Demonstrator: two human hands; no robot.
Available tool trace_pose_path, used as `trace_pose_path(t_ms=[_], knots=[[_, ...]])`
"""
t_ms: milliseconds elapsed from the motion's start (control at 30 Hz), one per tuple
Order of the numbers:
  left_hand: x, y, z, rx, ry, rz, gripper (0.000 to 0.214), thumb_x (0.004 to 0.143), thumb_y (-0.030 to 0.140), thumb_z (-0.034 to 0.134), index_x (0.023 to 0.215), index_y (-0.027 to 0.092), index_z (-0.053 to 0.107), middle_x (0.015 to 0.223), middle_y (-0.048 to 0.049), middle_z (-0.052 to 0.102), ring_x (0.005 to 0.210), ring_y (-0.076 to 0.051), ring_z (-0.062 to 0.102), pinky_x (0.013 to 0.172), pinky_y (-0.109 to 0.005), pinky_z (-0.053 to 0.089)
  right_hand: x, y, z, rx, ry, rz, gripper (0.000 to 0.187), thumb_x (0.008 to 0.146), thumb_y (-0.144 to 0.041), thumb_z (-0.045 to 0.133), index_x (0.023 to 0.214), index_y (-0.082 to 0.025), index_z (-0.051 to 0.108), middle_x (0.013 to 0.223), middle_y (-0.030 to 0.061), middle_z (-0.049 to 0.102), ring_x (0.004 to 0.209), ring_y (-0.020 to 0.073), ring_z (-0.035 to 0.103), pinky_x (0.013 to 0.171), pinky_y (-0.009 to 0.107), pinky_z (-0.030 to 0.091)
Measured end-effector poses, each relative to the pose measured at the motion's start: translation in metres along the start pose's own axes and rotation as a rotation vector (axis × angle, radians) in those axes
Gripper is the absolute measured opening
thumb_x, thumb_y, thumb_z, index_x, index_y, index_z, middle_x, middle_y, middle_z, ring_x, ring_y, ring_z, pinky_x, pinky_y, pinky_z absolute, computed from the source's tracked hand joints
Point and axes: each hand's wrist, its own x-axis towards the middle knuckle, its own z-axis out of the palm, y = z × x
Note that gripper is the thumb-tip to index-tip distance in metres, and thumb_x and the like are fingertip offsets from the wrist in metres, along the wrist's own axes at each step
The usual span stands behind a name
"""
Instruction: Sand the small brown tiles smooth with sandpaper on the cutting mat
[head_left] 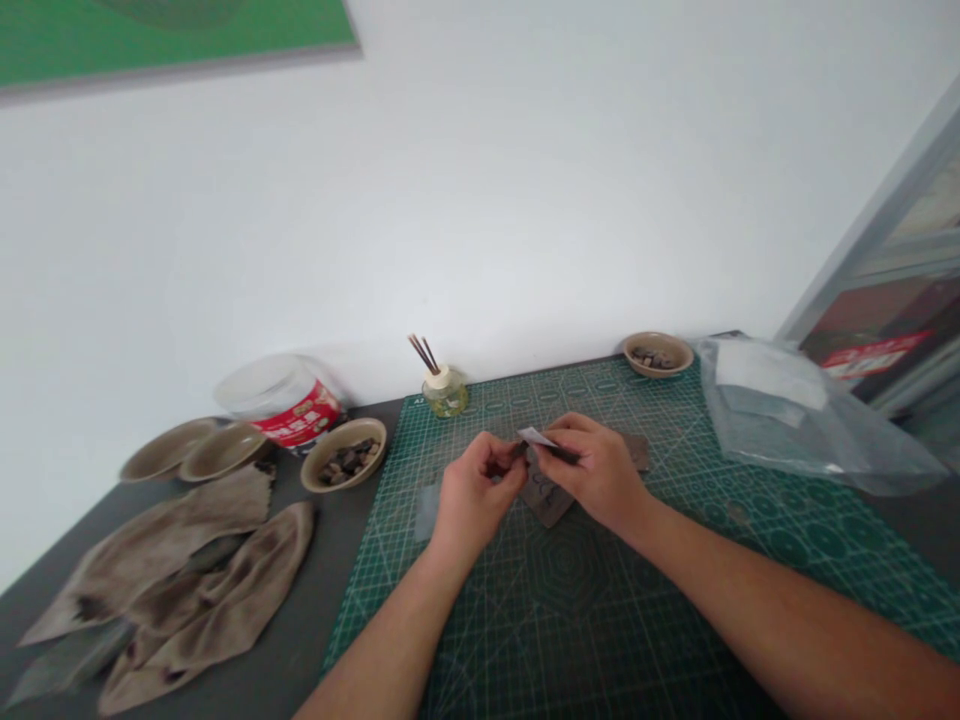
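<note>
My left hand (480, 490) is closed in a pinch on a small dark piece (519, 450), mostly hidden by the fingertips. Against that piece, my right hand (592, 465) grips a dark stick-like tool (564, 453), and a pale flat strip (535, 437) shows at its tip. Whether the strip is part of the tool, I cannot tell. Below the hands a grey-brown sheet with dark markings (547, 495) lies on the green cutting mat (480, 620). A small translucent piece (427, 512) rests beside my left wrist.
Small dark and tan pieces fill a bowl (309, 472) on the left and another bowl (628, 352) at the back right. Behind stand a reed diffuser (448, 392) and a red-labelled tub (300, 412). Stained cloths (247, 590) lie left, a clear plastic bag (795, 430) right.
</note>
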Motion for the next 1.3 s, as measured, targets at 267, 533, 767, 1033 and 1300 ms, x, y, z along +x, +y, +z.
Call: trace_pose_path(t_ms=[267, 533, 767, 1033, 1300], knots=[[-0.0004, 0.0017, -0.0007, 0.044, -0.014, 0.017, 0.013, 0.076, 0.025, 0.066, 0.070, 0.019, 0.056, 0.062, 0.0040, 0.058, 0.056, -0.011, 0.053, 0.053, -0.020, 0.041, 0.0002, 0.0005, 0.0003, 0.011, -0.006, -0.015, 0.014, 0.086, -0.021, 0.062, 0.092, -0.023, 0.074, 0.083, 0.0023, 0.065, 0.077, 0.0156, 0.062, 0.070, 0.027, 0.048], [-0.0023, 0.0032, -0.0004, -0.017, -0.032, 0.026, 0.012, 0.078, 0.025, 0.066, 0.075, 0.018, 0.056, 0.065, 0.0039, 0.058, 0.058, -0.010, 0.054, 0.055, -0.019, 0.043, -0.0001, -0.0045, -0.0004, 0.037, 0.000, -0.015, 0.013, 0.088, -0.023, 0.061, 0.092, -0.022, 0.074, 0.084, 0.0024, 0.065, 0.077, 0.0150, 0.062, 0.072, 0.026, 0.048], [-0.0029, -0.0001, 0.0004, -0.110, -0.059, 0.002, 0.013, 0.079, 0.026, 0.066, 0.079, 0.018, 0.056, 0.068, 0.0022, 0.061, 0.060, -0.011, 0.058, 0.058, -0.021, 0.046, 0.0018, -0.0032, -0.0004, 0.079, 0.014, 0.034, 0.010, 0.087, -0.021, 0.063, 0.086, -0.020, 0.073, 0.082, 0.0016, 0.065, 0.077, 0.0145, 0.061, 0.071, 0.025, 0.046], [-0.0041, -0.0027, 0.0009, -0.203, -0.038, -0.005, 0.015, 0.078, 0.024, 0.068, 0.078, 0.018, 0.054, 0.069, 0.0014, 0.062, 0.061, -0.012, 0.059, 0.058, -0.022, 0.047, 0.0026, -0.0017, -0.0023, 0.164, 0.000, 0.102, 0.013, 0.088, -0.025, 0.062, 0.083, -0.019, 0.072, 0.081, 0.0007, 0.064, 0.077, 0.0144, 0.061, 0.070, 0.025, 0.044], [-0.0041, 0.0030, 0.0002, -0.282, -0.054, 0.017, 0.017, 0.081, 0.023, 0.067, 0.080, 0.018, 0.051, 0.073, 0.0005, 0.064, 0.065, -0.013, 0.062, 0.061, -0.023, 0.049, 0.0018, 0.0024, 0.0006, 0.217, -0.007, 0.147, 0.015, 0.089, -0.027, 0.062, 0.080, -0.019, 0.071, 0.078, -0.0005, 0.063, 0.075, 0.0135, 0.060, 0.069, 0.025, 0.043]])
